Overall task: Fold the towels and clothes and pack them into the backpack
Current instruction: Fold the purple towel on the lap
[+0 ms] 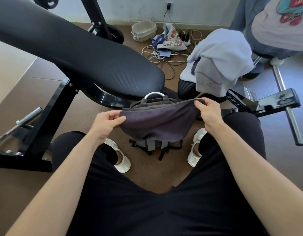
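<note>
The person's black-clad legs [164,210] fill the foreground. Beyond them slants a black padded bench [79,53], with pale clothes [220,62] heaped on a second pad to its right. A dark grey towel [155,123] hangs spread between the knees, hiding most of the grey backpack [154,145] on the floor. The left hand [108,123] and right hand [208,113] each pinch a top corner.

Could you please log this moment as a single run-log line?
step: folding; dark cloth: spread above backpack on floor; left hand: pinches left corner; right hand: pinches right corner; light pile: on bench pad
</note>
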Demonstrator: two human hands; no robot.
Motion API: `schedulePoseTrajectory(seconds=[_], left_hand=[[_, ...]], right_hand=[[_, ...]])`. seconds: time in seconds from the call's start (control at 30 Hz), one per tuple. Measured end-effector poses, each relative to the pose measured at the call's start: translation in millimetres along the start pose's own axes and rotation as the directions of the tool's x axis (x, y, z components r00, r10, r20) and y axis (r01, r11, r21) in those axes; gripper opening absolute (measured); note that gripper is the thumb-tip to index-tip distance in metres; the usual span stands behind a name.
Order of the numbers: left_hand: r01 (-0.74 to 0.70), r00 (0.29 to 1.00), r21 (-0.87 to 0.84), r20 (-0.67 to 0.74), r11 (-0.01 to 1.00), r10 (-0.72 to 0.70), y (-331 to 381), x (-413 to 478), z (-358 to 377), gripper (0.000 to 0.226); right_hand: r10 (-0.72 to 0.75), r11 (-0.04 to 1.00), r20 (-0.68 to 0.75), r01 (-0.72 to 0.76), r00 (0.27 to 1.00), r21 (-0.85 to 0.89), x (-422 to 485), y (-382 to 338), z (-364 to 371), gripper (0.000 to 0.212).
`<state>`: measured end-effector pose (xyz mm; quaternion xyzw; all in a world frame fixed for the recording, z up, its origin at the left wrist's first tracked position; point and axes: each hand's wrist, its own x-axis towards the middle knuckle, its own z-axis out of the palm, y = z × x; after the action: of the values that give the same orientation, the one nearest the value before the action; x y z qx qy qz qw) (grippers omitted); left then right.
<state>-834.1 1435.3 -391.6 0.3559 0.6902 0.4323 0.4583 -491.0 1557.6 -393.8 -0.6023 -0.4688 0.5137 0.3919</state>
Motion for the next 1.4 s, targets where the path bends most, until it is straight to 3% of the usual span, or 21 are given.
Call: schedulePoseTrajectory(seconds=[0.1, 0.13, 0.27, 0.33, 0.47, 0.63, 0.77, 0.83, 0.9, 0.97, 1.07, 1.2, 1.4], left_hand=[[0.065, 0.973, 0.143, 0.209, 0.988, -0.095, -0.9, -5.5, -9.0, 0.014], [0.051, 0.973, 0.143, 0.216, 0.988, -0.081, -0.4, -5.3, -9.8, 0.011], [-0.059, 0.991, 0.019, -0.121, 0.998, 0.061, 17.4, 1.6, -0.7, 0.017], [-0.108, 0.977, -0.053, -0.188, 0.993, 0.096, 29.6, 8.6, 6.1, 0.017], [-0.243, 0.954, -0.216, -0.228, 0.946, 0.193, 62.5, 23.0, 12.5, 0.021], [-0.461, 0.876, -0.286, -0.298, 0.84, 0.38, 103.5, 23.1, 7.7, 0.024], [-0.464, 0.881, -0.215, -0.211, 0.86, 0.423, 80.8, 26.1, 3.4, 0.03], [-0.354, 0.925, -0.059, -0.167, 0.933, 0.34, 43.3, 35.4, 6.2, 0.031], [-0.184, 0.974, 0.179, -0.103, 0.966, 0.204, 0.5, 44.0, 11.6, 0.03], [-0.054, 0.998, 0.379, 0.007, 0.924, 0.056, -37.3, 50.3, 19.8, 0.026], [-0.026, 0.977, 0.601, 0.183, 0.799, -0.105, -69.0, 50.6, 32.2, 0.022], [-0.071, 0.928, 0.755, 0.289, 0.652, -0.234, -78.9, 51.6, 36.9, 0.011], [-0.172, 0.808, 0.751, 0.478, 0.637, -0.345, -64.3, 80.2, 31.8, 0.029]], right_hand=[[0.031, 0.992, 0.07, -0.022, 0.997, -0.127, 4.4, 5.1, -3.1, 0.022], [0.033, 0.986, 0.08, -0.02, 0.996, -0.163, 6.9, 6.9, -3.6, 0.024], [-0.083, 0.965, 0.052, 0.093, 0.995, -0.247, 13.9, -0.9, 0.6, 0.018], [-0.155, 0.949, 0.009, 0.151, 0.988, -0.276, 16.5, -14.2, 5.6, 0.015], [-0.229, 0.963, -0.07, 0.215, 0.971, -0.161, 24.5, -55.6, 15.6, 0.016], [-0.372, 0.903, -0.1, 0.385, 0.923, 0.193, 21.2, -107.1, 20.1, 0.022], [-0.347, 0.91, -0.121, 0.365, 0.93, 0.197, 20.5, -89.7, 14.5, 0.02], [-0.291, 0.955, -0.077, 0.294, 0.954, 0.027, 19.5, -60.0, 13.1, 0.021], [-0.202, 0.941, 0.041, 0.206, 0.978, -0.267, 21.2, -25.2, 13.4, 0.019], [-0.091, 0.819, 0.203, 0.189, 0.975, -0.541, 25.5, 9.1, 15.1, 0.013], [0.13, 0.613, 0.365, 0.215, 0.922, -0.761, 30.5, 50.7, 15.1, 0.015], [0.257, 0.475, 0.385, 0.232, 0.886, -0.849, 35.3, 70.9, 14.3, 0.019], [0.393, 0.407, 0.439, 0.275, 0.808, -0.871, 52.3, 66.8, 25.1, 0.027]])
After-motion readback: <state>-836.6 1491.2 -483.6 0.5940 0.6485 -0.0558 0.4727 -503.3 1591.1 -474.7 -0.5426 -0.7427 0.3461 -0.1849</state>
